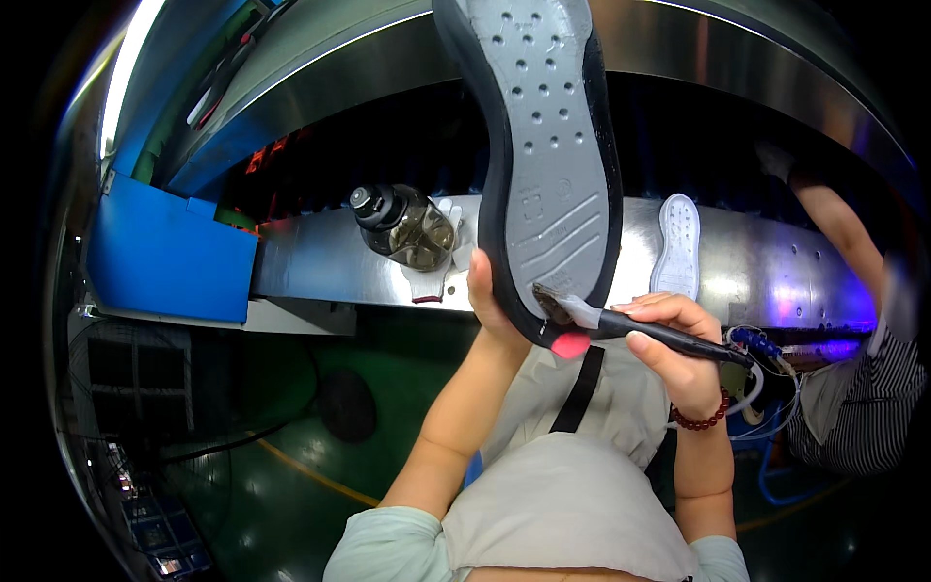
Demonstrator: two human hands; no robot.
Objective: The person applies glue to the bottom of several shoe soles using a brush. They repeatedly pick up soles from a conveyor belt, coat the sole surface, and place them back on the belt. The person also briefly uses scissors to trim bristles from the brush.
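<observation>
A large shoe sole (553, 209), grey inside with a black rim, is held up lengthwise in front of me. My left hand (490, 301) grips its left edge near the heel, thumb showing and the other fingers mostly hidden behind. A small pink piece (570, 344) shows at the heel's lower tip; I cannot make out what it is. Between the thumb and fingers of my right hand (679, 344) is a brush (669, 337) with a long black handle. Its bristles touch the inside of the heel. A thin hose (752, 383) shows by the handle's rear end.
On the metal bench (315, 257) stand a dark-capped bottle (412, 228) beside a white glove (425, 283), and a pale insole-shaped piece (677, 247). A blue box-like panel (165, 247) is at left. Another person's arm (836, 213) reaches in at right.
</observation>
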